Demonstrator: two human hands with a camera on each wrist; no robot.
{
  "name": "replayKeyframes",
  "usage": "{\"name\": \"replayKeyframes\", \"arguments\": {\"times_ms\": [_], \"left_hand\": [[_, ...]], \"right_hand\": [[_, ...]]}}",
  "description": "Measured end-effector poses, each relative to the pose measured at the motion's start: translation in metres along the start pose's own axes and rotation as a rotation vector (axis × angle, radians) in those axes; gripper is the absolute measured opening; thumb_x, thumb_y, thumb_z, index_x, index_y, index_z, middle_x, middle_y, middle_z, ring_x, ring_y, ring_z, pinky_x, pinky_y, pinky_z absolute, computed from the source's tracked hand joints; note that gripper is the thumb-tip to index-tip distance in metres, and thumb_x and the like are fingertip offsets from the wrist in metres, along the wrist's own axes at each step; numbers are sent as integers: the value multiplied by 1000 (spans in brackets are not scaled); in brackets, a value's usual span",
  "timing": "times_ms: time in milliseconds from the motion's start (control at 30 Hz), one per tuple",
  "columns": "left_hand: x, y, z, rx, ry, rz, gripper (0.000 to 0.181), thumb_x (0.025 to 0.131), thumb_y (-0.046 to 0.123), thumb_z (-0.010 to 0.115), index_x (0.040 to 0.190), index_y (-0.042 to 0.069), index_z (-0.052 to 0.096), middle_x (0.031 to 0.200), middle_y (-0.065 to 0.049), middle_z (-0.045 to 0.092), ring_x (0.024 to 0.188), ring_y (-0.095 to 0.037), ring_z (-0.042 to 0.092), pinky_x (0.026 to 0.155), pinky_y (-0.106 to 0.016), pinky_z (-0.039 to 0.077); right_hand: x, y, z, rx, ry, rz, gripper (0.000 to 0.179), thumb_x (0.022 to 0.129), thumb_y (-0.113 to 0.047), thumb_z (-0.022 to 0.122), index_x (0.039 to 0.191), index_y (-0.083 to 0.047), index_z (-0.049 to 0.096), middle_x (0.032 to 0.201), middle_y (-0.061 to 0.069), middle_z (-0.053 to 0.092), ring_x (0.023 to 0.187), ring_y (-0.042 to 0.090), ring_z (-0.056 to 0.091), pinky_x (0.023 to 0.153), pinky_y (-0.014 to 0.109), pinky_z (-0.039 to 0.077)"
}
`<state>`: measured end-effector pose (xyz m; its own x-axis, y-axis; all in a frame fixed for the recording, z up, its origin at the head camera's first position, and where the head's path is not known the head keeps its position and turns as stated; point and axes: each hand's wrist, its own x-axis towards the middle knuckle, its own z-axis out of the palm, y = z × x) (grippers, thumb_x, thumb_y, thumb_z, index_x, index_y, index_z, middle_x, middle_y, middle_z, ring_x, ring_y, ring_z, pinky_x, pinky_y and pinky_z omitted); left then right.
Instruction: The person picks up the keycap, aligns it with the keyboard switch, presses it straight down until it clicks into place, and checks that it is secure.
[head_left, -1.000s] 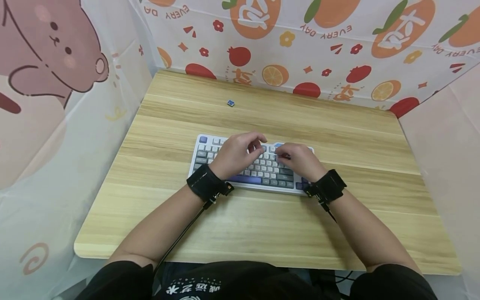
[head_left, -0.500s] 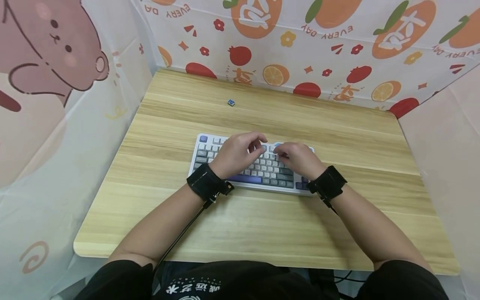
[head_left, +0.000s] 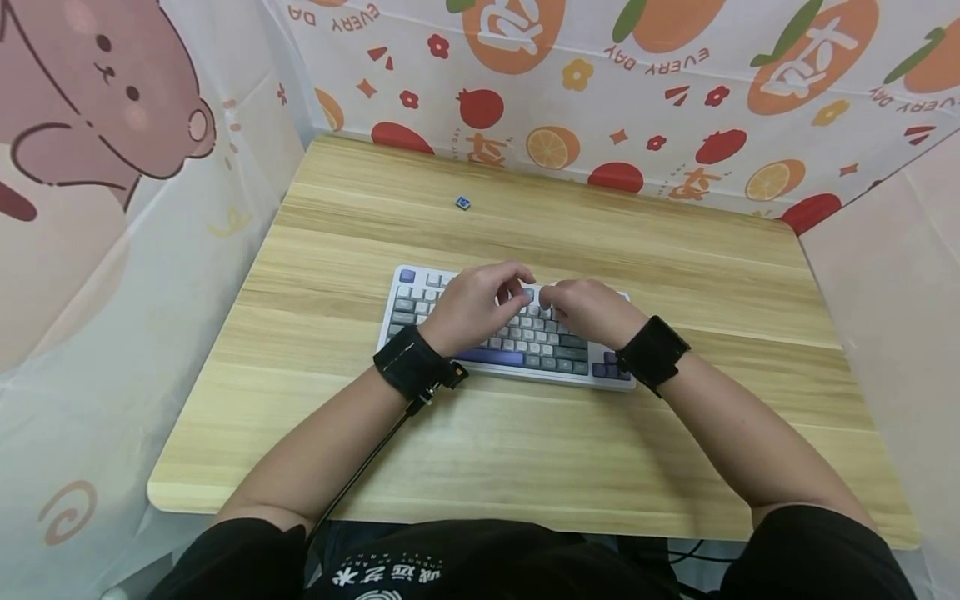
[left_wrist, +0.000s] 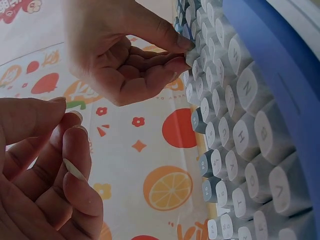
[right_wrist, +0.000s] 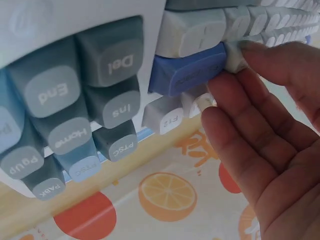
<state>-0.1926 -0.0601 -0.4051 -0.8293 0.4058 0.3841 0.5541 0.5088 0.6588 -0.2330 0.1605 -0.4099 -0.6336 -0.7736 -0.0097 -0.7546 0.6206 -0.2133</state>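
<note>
A white-framed keyboard (head_left: 517, 377) with grey, white and blue-purple keycaps lies on the wooden table. My right hand (head_left: 596, 312) is over its upper right part. In the right wrist view, thumb and fingers of the right hand (right_wrist: 280, 125) pinch a white keycap (right_wrist: 235, 57) beside the blue keycap (right_wrist: 190, 72); whether it sits fully in its row is hidden. My left hand (head_left: 476, 304) is above the middle of the keyboard. Its fingers are loosely curled with the thumb near the fingertips, and nothing shows between them in the left wrist view, where the left hand (left_wrist: 50, 170) is apart from the keys.
A small blue-and-dark piece (head_left: 462, 202), too small to identify, lies on the table (head_left: 675, 483) beyond the keyboard. Fruit-printed cloth (head_left: 675, 75) hangs along the back edge. A cable (head_left: 367, 462) runs from the left wristband along the forearm.
My right hand's fingertips have shifted left along the keyboard's upper rows, toward the left hand, and its wrist has turned and moved slightly away from me. The left hand stays in place.
</note>
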Motion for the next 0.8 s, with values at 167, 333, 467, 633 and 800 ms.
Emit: {"name": "replayKeyframes", "arguments": {"times_ms": [167, 333, 467, 633, 800], "left_hand": [[0, 0, 0, -2, -7, -4, 18, 92, 10, 66, 110, 9, 68, 83, 3, 68, 75, -10, 58, 65, -26, 46], [0, 0, 0, -6, -15, -5, 18, 92, 11, 67, 110, 10, 67, 84, 3, 68, 75, -10, 58, 66, -26, 46], [0, 1, -1, -6, -12, 2, 18, 91, 11, 68, 109, 11, 67, 83, 2, 68, 75, -10, 59, 65, -26, 46], [0, 2, -1, -5, -14, 0, 18, 91, 11, 68, 109, 11, 68, 83, 3, 68, 74, -10, 58, 64, -26, 46], [-1, 2, -1, -3, -18, -8, 17, 91, 10, 68, 107, 12, 68, 80, 3, 67, 72, -9, 58, 63, -25, 46]], "right_hand": [[3, 2, -2, 7, -43, 21, 23, 86, 4, 67, 105, -9, 67, 86, 4, 71, 70, 13, 62, 67, 30, 54], [8, 10, -6, 145, -94, 135, 17, 84, -1, 74, 96, -13, 69, 86, -1, 70, 76, 12, 63, 72, 31, 55], [13, 17, -7, 189, -114, 148, 14, 81, -2, 77, 88, -12, 69, 81, -2, 68, 75, 14, 62, 71, 31, 54], [16, 18, -6, 171, -122, 119, 14, 81, -1, 78, 86, -12, 70, 79, -3, 68, 74, 13, 61, 71, 30, 54], [15, 15, -4, 172, -106, 118, 14, 80, 0, 78, 85, -11, 70, 79, -1, 69, 73, 13, 62, 72, 30, 55]]}}
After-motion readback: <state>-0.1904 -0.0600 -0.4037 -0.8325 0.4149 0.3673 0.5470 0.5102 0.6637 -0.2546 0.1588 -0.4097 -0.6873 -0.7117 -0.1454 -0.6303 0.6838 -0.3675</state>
